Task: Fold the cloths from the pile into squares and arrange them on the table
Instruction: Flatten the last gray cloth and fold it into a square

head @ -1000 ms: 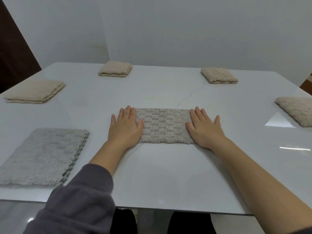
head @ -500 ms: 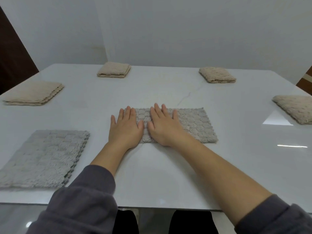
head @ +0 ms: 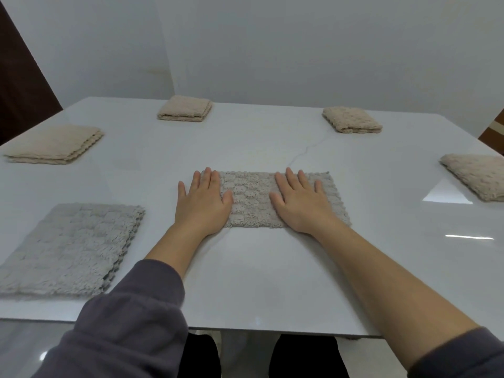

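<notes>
1. Two flat, open hands, left hand (head: 203,201) and right hand (head: 301,203), pressing grey cloth (head: 253,203) at bench (head: 259,282) centre.
2. Smoothing a half-folded rectangle.
3. Next, probably: folding one short end across for a square.

In front of me a grey cloth (head: 253,203) lies flat on the white table (head: 259,282), folded into a long rectangle with a nubby, checked weave. At my near left a larger grey pile (head: 68,249) rests in stacked layers, edges scalloped. Four beige cloths are already folded: one at the left edge (head: 53,144), one at the far left (head: 185,112), one at the far right (head: 351,123), one at the right edge (head: 476,175), all well apart.
</notes>
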Demonstrator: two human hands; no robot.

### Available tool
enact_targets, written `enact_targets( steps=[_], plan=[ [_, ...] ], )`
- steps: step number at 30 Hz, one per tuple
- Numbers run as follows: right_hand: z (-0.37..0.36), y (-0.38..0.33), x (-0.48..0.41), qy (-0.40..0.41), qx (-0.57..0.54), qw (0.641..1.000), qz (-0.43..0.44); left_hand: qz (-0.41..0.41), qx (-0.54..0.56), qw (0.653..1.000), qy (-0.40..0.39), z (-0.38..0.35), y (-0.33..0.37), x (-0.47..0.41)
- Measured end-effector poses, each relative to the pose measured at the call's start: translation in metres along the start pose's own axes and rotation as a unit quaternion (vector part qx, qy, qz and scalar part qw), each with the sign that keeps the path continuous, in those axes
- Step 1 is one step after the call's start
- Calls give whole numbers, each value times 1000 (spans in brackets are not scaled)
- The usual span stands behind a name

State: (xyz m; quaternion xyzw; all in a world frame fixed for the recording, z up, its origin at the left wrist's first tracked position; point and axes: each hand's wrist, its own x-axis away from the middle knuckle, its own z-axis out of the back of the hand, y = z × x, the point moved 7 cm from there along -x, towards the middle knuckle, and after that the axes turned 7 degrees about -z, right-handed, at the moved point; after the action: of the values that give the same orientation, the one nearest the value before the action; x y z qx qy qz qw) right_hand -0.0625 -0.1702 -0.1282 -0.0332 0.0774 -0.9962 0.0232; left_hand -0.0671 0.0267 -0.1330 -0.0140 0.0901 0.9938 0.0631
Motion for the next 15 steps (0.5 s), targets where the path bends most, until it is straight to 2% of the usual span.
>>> enact_targets(
  steps=[15],
  plan=[
    [4,39,1,15,6,998,-69,-3,5,1000,-4,0,0,0]
  ],
)
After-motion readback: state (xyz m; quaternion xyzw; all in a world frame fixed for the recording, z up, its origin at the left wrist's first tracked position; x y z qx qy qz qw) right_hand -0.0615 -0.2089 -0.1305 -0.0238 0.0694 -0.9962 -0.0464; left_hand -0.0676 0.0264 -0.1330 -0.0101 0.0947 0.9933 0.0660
